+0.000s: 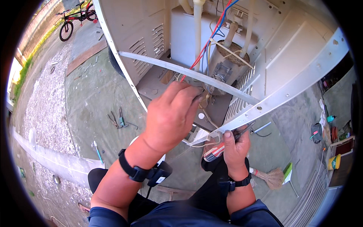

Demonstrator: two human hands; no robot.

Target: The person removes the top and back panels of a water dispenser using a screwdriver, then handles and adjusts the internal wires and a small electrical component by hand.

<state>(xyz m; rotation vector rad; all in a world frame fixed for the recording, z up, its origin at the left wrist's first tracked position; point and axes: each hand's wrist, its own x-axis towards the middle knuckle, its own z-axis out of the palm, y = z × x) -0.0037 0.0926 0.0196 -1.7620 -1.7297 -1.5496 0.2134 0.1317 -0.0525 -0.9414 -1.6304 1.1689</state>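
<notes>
Cabinet: a white metal cabinet (147, 20) is stood open from 11 to 3 o'clock, with 12 at the top of the view; its front is spanned by a metal crossbar (189, 77).
Wires: a red wire (216, 29) and a blue wire (226, 10) are strung down from 12 to 1 o'clock; the red one is led down behind the crossbar toward the left fingertips.
Left hand: the left hand (170, 113) is held near the centre, at the cabinet's opening; its fingers are bent and bunched together, but whether anything is pinched cannot be told.
Right hand: at 4 o'clock, beside the cabinet's lower edge, a dark hand tool (242, 131) is clamped between thumb and fingers of the right hand (236, 149); its exact kind is unclear.
Cylinder: a rusty-topped cylindrical unit (216, 58) is seated inside at 1 o'clock, beside a white tank (183, 38).
Ground sheet: on the green sheet (87, 98), pliers (121, 121) are laid at 9 o'clock and a straw broom (273, 178) at 4 o'clock.
Bicycle: a black bicycle (77, 17) is parked between 10 and 11 o'clock.
</notes>
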